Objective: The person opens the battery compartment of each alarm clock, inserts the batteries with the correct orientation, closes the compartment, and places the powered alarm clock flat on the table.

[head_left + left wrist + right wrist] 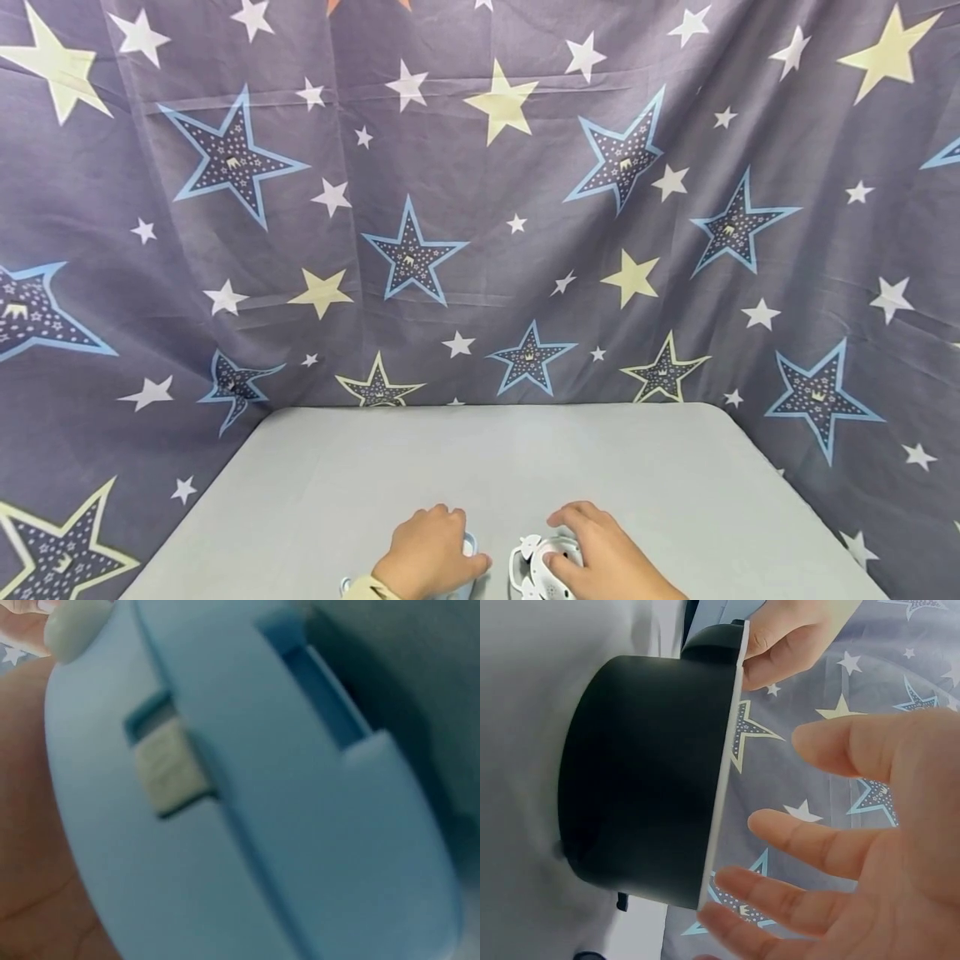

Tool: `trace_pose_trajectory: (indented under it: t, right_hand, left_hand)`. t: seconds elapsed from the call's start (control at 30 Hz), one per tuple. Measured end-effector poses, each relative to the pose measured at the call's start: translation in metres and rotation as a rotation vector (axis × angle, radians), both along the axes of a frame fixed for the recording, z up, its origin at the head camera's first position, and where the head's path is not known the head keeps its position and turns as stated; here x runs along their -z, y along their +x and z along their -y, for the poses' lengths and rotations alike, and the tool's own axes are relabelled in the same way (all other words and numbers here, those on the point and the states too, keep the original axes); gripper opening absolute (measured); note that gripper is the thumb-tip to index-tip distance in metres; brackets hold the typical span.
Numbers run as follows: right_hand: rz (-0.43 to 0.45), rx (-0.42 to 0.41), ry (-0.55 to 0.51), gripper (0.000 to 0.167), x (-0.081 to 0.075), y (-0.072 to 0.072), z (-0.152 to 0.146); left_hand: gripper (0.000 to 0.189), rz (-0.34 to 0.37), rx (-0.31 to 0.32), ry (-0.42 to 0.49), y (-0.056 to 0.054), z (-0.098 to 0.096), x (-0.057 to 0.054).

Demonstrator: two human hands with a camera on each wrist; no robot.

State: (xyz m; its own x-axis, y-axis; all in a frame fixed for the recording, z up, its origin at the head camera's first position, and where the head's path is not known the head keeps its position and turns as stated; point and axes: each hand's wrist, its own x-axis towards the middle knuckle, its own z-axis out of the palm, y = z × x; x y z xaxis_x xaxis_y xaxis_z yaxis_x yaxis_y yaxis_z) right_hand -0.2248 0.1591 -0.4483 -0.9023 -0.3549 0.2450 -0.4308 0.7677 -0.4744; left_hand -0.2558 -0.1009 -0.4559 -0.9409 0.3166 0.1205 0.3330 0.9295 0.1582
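My left hand (431,550) grips a light blue rounded plastic case (165,885) from above, its palm against the side in the left wrist view. A cream slider (174,769) crosses the seam of the case, and a recessed slot lies nearby. In the head view the hand hides most of it. Close to the right, my right hand (603,558) hovers over a pot-shaped container (645,772), its fingers spread and holding nothing. The container is dark-sided with a white rim; its white top has small holes, and a white loop stands out on its left.
Both things stand at the near edge of a light grey table (487,467). A dark grey curtain (450,167) printed with stars surrounds the table's back and sides.
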Motion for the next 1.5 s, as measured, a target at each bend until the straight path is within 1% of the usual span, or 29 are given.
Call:
trace_pose_trajectory:
  t: [0.2,0.43,0.6,0.7,0.83,1.03,1.2,1.33,1.5]
  right_hand:
    - [-0.002,0.002,-0.008,0.037,0.002,0.001,-0.001]
    - [-0.025,-0.003,-0.002,0.034,0.003,0.0,-0.001]
    - [-0.009,-0.007,-0.016,0.032,0.004,0.0,-0.001]
    - [-0.008,-0.006,-0.017,0.032,0.003,0.0,-0.001]
    - [-0.032,0.001,-0.021,0.032,0.002,0.001,-0.002]
    - [-0.033,0.002,-0.034,0.032,0.003,0.0,-0.002]
    - [-0.036,-0.016,-0.048,0.032,0.005,0.0,-0.002]
    - [-0.009,-0.032,-0.062,0.031,0.004,0.002,-0.002]
    - [0.025,-0.034,-0.065,0.032,0.003,0.001,-0.004]
  left_hand:
    - [0.053,-0.002,-0.004,0.017,0.0,-0.001,0.0]
    - [0.049,0.012,-0.003,0.027,-0.002,-0.002,-0.003]
    - [0.045,0.005,-0.005,0.037,-0.001,0.0,-0.004]
    - [0.04,-0.014,-0.004,0.052,-0.002,0.001,-0.005]
    - [0.035,-0.049,-0.005,0.071,-0.004,0.004,-0.008]
    - [0.034,-0.053,-0.003,0.094,-0.003,0.007,-0.01]
    - [0.035,-0.079,0.012,0.111,-0.001,0.008,-0.015]
    - [0.037,-0.093,0.027,0.125,0.0,0.008,-0.017]
    - [0.034,-0.148,0.043,0.145,0.0,0.009,-0.017]
